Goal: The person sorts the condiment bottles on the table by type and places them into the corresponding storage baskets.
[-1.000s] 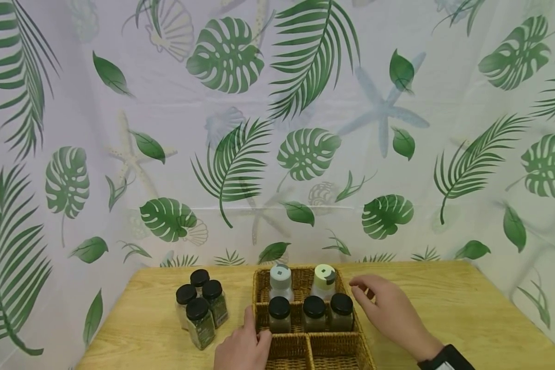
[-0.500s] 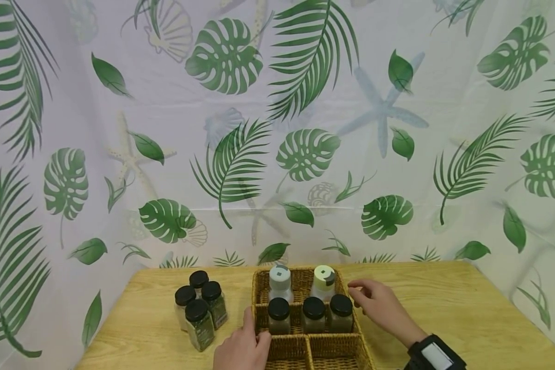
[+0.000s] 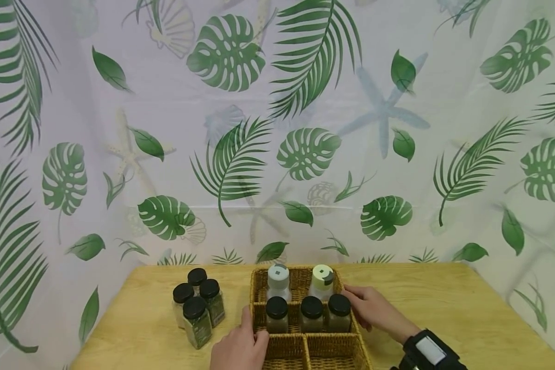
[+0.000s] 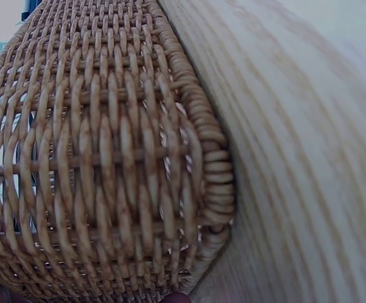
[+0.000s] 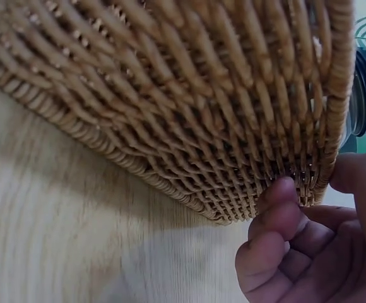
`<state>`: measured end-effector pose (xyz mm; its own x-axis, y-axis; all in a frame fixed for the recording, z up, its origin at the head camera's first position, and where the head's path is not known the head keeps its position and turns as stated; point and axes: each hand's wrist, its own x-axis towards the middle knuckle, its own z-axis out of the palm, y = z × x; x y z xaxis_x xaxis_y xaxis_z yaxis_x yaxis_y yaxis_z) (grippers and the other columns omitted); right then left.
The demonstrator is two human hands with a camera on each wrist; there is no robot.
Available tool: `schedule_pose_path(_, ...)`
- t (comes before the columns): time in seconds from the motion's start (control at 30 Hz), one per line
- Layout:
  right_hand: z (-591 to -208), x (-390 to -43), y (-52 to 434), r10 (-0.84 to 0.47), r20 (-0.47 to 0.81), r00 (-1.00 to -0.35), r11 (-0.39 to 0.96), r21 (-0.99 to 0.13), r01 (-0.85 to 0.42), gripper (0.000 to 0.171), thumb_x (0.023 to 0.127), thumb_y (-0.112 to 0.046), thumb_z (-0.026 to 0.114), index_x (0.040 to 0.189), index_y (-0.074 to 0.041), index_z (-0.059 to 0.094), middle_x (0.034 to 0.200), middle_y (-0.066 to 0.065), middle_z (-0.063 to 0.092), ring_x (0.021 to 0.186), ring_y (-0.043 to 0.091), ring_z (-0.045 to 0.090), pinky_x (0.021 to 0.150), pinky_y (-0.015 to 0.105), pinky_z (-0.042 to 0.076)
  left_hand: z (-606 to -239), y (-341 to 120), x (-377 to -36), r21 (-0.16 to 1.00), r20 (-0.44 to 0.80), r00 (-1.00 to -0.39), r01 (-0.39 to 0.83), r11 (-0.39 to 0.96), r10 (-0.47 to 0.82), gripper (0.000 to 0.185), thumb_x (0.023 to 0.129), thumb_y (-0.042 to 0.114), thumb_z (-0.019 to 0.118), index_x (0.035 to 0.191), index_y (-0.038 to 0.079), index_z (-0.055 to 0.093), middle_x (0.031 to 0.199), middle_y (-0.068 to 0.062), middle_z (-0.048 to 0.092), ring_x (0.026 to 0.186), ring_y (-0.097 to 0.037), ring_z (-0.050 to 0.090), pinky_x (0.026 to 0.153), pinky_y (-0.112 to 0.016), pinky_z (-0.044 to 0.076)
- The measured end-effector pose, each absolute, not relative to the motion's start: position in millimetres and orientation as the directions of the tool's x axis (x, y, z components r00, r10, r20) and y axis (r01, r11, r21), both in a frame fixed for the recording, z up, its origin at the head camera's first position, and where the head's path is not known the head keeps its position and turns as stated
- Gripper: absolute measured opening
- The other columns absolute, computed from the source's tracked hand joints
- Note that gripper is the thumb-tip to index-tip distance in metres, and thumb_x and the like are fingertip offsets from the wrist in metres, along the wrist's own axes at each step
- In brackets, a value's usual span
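A woven wicker basket (image 3: 305, 336) with compartments stands on the wooden table. Its back compartment holds two white bottles, one with a pale grey lid (image 3: 278, 275) and one with a pale yellow lid (image 3: 322, 275). Three black-lidded jars (image 3: 312, 311) stand in the middle row. My left hand (image 3: 240, 343) grips the basket's left side, its thumb at the rim; the left wrist view shows the woven wall (image 4: 101, 145) close up. On the right, my right hand (image 3: 374, 311) holds the far right edge, thumb at the rim and curled fingers (image 5: 277, 214) against the outer wall.
Several black-lidded glass jars (image 3: 197, 324) with seasoning stand grouped on the table (image 3: 444, 308), left of the basket. A leaf-patterned cloth (image 3: 277, 154) hangs behind the table. The two front compartments of the basket show bare woven floors.
My right hand has moved in from beside the basket and taken hold of its right edge. The left hand stays at the left side. Basket and jars look unmoved.
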<state>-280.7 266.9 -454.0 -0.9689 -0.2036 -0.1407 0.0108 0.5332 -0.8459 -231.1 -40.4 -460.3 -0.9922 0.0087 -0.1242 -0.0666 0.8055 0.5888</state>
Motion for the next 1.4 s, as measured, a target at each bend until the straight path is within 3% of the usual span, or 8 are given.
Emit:
schedule_pose_path(0.17, -458, -283, 264, -0.242, -0.153, -0.958, 0.525, -0.851, 0.003, 0.069, 0.106, -0.045, 0.045, 0.151, 0.008, 0.039, 0.05, 0.0, 0.043, 0.041, 0.013, 0.039, 0.043, 0.033, 0.04, -461, -44, -231, 0.594, -0.144, -0.99, -0.078, 0.801, 0.01, 0.064, 0.096, 0.035, 0.045, 0.151, 0.001, 0.041, 0.05, 0.0, 0.034, 0.048, -0.016, 0.018, 0.049, -0.037, 0.016)
schedule_pose_path(0.4, -468, -288, 251, -0.249, -0.126, -0.96, 0.525, -0.851, -0.025, 0.055, 0.109, -0.039, 0.041, 0.142, 0.002, 0.055, 0.046, -0.004, 0.034, 0.038, 0.009, 0.026, 0.041, 0.026, 0.031, -461, -53, -229, 0.56, -0.138, -0.99, -0.082, 0.824, -0.005, 0.062, 0.099, 0.037, 0.045, 0.15, 0.002, 0.043, 0.05, 0.0, 0.034, 0.048, -0.017, 0.019, 0.05, -0.038, 0.017)
schedule_pose_path(0.57, -474, -289, 242, -0.221, -0.113, -0.969, 0.515, -0.857, -0.018, 0.059, 0.108, -0.042, 0.04, 0.145, 0.003, 0.051, 0.045, -0.004, 0.031, 0.038, 0.01, 0.021, 0.041, 0.027, 0.029, -461, -60, -228, 0.542, -0.127, -0.992, -0.074, 0.837, -0.006, 0.061, 0.099, 0.038, 0.046, 0.148, 0.002, 0.044, 0.05, -0.001, 0.036, 0.047, -0.018, 0.021, 0.049, -0.039, 0.019)
schedule_pose_path(0.83, -485, -288, 231, -0.232, -0.125, -0.965, 0.495, -0.869, -0.006, 0.062, 0.109, -0.043, 0.038, 0.146, 0.006, 0.049, 0.043, -0.004, 0.032, 0.035, 0.012, 0.027, 0.043, 0.032, 0.04, -463, -70, -223, 0.485, -0.081, -0.997, -0.028, 0.874, 0.012, 0.06, 0.093, 0.036, 0.051, 0.14, -0.001, 0.054, 0.048, 0.003, 0.029, 0.047, -0.014, 0.014, 0.048, -0.034, 0.013)
schedule_pose_path(0.93, -485, -287, 230, -0.221, -0.116, -0.968, 0.511, -0.86, -0.014, 0.064, 0.109, -0.043, 0.038, 0.147, 0.008, 0.045, 0.042, -0.003, 0.034, 0.035, 0.012, 0.028, 0.047, 0.036, 0.044, -457, -73, -221, 0.473, -0.056, -0.998, -0.011, 0.881, 0.018, 0.055, 0.092, 0.033, 0.051, 0.134, -0.001, 0.061, 0.05, 0.001, 0.034, 0.046, -0.015, 0.018, 0.047, -0.035, 0.017)
schedule_pose_path(1.1, -480, -286, 237, -0.154, -0.102, -0.983, 0.564, -0.826, -0.002, 0.061, 0.108, -0.043, 0.039, 0.146, 0.004, 0.049, 0.054, 0.006, 0.049, 0.036, 0.013, 0.029, 0.051, 0.036, 0.047, -443, -78, -223, 0.44, 0.081, -0.997, 0.053, 0.896, 0.019, 0.041, 0.093, 0.031, 0.056, 0.121, 0.006, 0.071, 0.061, -0.002, 0.056, 0.047, -0.019, 0.043, 0.046, -0.038, 0.035)
schedule_pose_path(1.23, -475, -283, 247, -0.119, -0.098, -0.988, 0.572, -0.82, 0.012, 0.056, 0.109, -0.039, 0.039, 0.144, 0.002, 0.054, 0.078, 0.016, 0.064, 0.037, 0.014, 0.029, 0.048, 0.035, 0.045, -437, -81, -225, 0.428, 0.266, -0.964, 0.135, 0.894, 0.018, 0.028, 0.088, 0.027, 0.063, 0.107, 0.012, 0.076, 0.066, 0.006, 0.064, 0.046, -0.011, 0.045, 0.043, -0.032, 0.037)
schedule_pose_path(1.4, -471, -280, 253, -0.094, -0.114, -0.989, 0.577, -0.816, 0.039, 0.055, 0.109, -0.037, 0.038, 0.145, 0.002, 0.052, 0.058, 0.002, 0.048, 0.037, 0.012, 0.03, 0.046, 0.034, 0.043, -433, -90, -231, 0.353, 0.513, -0.858, 0.242, 0.904, 0.029, 0.014, 0.086, 0.02, 0.067, 0.093, 0.016, 0.078, 0.068, 0.01, 0.063, 0.05, -0.005, 0.043, 0.05, -0.025, 0.037)
